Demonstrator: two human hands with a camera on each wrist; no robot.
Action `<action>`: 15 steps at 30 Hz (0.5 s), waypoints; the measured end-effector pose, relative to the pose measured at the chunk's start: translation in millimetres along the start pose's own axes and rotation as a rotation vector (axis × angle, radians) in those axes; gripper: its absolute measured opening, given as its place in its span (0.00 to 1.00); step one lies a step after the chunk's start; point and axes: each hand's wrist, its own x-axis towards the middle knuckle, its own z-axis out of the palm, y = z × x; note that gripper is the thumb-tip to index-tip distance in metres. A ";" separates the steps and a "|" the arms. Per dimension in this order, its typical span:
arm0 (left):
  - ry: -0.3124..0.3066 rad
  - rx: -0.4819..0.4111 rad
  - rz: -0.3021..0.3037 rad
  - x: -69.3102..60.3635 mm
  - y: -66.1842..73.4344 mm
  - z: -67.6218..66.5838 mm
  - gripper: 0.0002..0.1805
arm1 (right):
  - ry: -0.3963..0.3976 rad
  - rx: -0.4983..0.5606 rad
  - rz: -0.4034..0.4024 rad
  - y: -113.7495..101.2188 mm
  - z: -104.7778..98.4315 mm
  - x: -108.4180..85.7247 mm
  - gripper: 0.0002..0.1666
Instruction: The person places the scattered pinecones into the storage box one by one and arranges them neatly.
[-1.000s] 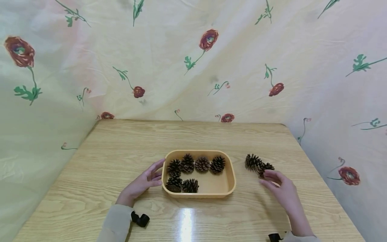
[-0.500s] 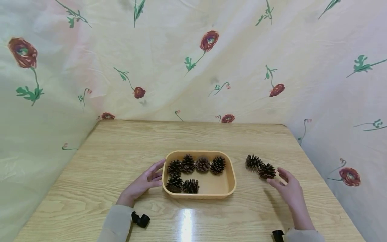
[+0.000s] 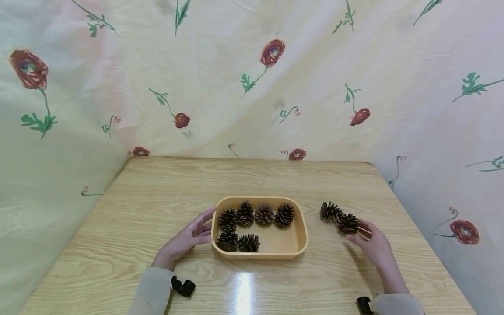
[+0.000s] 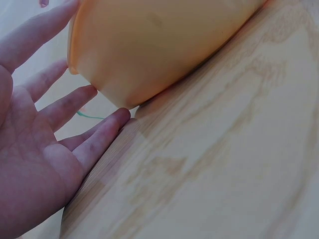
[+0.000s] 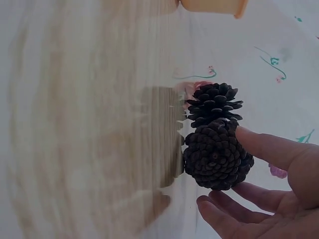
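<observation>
My left hand [image 3: 183, 243] rests its extended fingers along the left end of a pale orange plastic tray [image 3: 271, 254]. In the left wrist view the fingertips lie by the outer wall of the tray [image 4: 154, 55]. Several pine cones sit inside, such as a brown pine cone [image 3: 264, 214] in the back row and a dark pine cone [image 3: 248, 243] at the front. On the right, my right hand [image 3: 376, 249] pinches the nearer of two dark pine cones [image 5: 217, 154] between thumb and fingers. The farther pine cone [image 3: 329, 211] touches it on the left.
Everything stands on a light wood table [image 3: 189, 175]. A flower-printed cloth [image 3: 220, 78] hangs behind the table and along both sides. Light glares off the tabletop in front of the tray. Small black devices [image 3: 183, 286] are strapped at both wrists.
My right hand drew back to the right off the nearer pine cone, then came back left onto it. The left hand and tray have stayed put.
</observation>
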 end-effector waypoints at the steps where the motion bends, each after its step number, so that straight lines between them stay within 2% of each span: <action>1: -0.001 0.004 0.002 -0.2 -0.2 -0.1 0.44 | 0.003 -0.004 -0.004 0.5 0.2 0.7 0.50; 7: 0.002 0.033 0.009 -0.6 -0.4 0.4 0.44 | 0.037 -0.018 -0.010 1.0 0.8 5.4 0.48; 15: 0.012 0.029 0.000 -0.3 1.4 1.4 0.45 | 0.059 -0.003 0.015 -0.2 0.5 10.5 0.46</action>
